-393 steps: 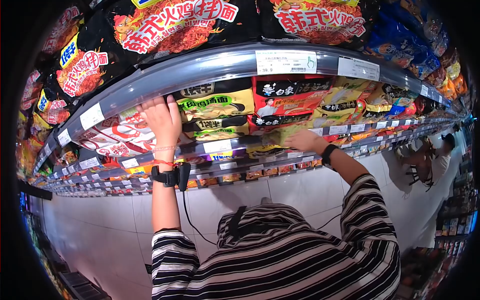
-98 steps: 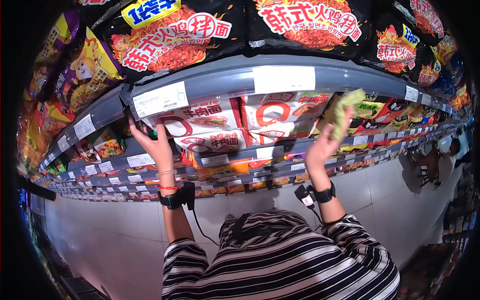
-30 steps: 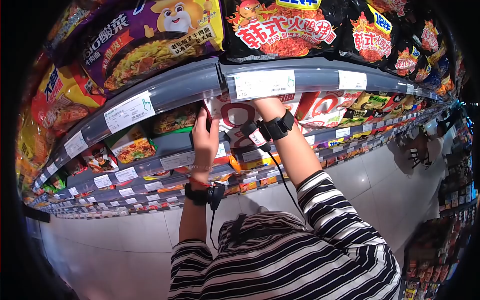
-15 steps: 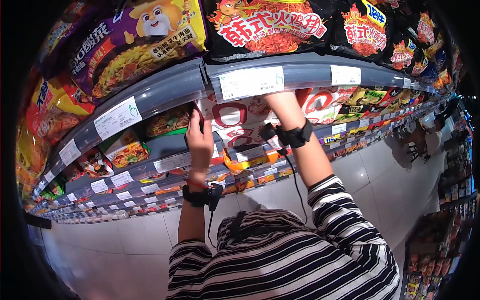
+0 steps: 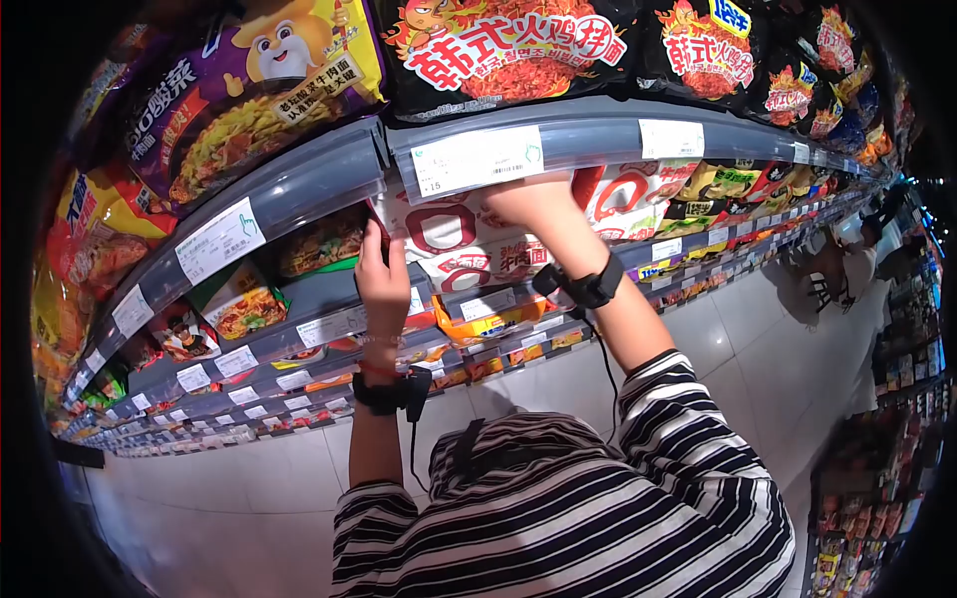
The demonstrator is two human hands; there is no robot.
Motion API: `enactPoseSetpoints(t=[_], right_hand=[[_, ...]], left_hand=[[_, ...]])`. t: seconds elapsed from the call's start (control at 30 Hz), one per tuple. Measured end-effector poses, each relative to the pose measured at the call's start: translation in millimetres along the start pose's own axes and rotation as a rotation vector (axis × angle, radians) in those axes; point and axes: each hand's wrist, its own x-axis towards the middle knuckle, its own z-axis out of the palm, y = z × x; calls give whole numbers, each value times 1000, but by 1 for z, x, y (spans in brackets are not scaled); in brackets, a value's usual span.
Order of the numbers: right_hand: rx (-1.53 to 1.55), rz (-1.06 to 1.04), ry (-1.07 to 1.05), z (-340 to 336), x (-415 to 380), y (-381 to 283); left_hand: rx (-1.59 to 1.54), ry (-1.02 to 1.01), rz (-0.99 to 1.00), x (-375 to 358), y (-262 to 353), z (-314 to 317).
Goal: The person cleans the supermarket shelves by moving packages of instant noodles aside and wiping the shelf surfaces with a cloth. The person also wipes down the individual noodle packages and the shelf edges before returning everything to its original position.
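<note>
White-and-red noodle packs [image 5: 445, 227] are stacked on the shelf level just below the top ledge. My left hand [image 5: 385, 284] is upright at the left side of this stack, fingers extended along the pack's edge. My right hand [image 5: 538, 211] overlaps the front of the same stack, just under the ledge's price label [image 5: 477, 159]. Its fingers are partly hidden by the hand itself and the ledge. To its right are more white-and-red packs [image 5: 626, 191]. Each wrist wears a black strap with a small cabled device.
Large black noodle packs [image 5: 513, 55] and a purple-and-yellow pack [image 5: 269, 95] stand on the top shelf [image 5: 289, 174]. Lower shelves hold more packets, including a yellow one [image 5: 488, 327]. White tiled floor [image 5: 269, 488] lies below. A person [image 5: 832, 264] is farther right, near other shelving [image 5: 867, 478].
My right hand has moved left and partly out from under the ledge, showing more of its back. My left hand stays at the stack's left edge. The view has shifted slightly.
</note>
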Motion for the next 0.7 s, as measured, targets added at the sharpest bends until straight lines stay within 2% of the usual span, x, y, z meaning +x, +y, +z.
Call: enactPoseSetpoints(t=[0.13, 0.23, 0.3, 0.37, 0.43, 0.53, 0.63, 0.7], right_hand=[[-72, 88, -141, -12, 5, 27], [-51, 53, -6, -1, 6, 0], [49, 78, -57, 12, 8, -26], [55, 58, 41, 19, 3, -54], [291, 7, 244, 39, -15, -59], [22, -248, 377, 49, -45, -40], [-44, -503, -4, 72, -95, 3], [-45, -550, -166, 82, -132, 35]], left_hand=[[17, -8, 4, 2, 0, 0], [38, -4, -13, 0, -4, 2], [103, -19, -32, 2, -1, 2], [130, -35, -38, 3, 0, 0], [118, -46, -37, 2, 1, -3], [120, -38, -44, 2, 4, -4], [93, -45, -48, 2, 2, -4], [97, -58, -38, 4, -2, -7]])
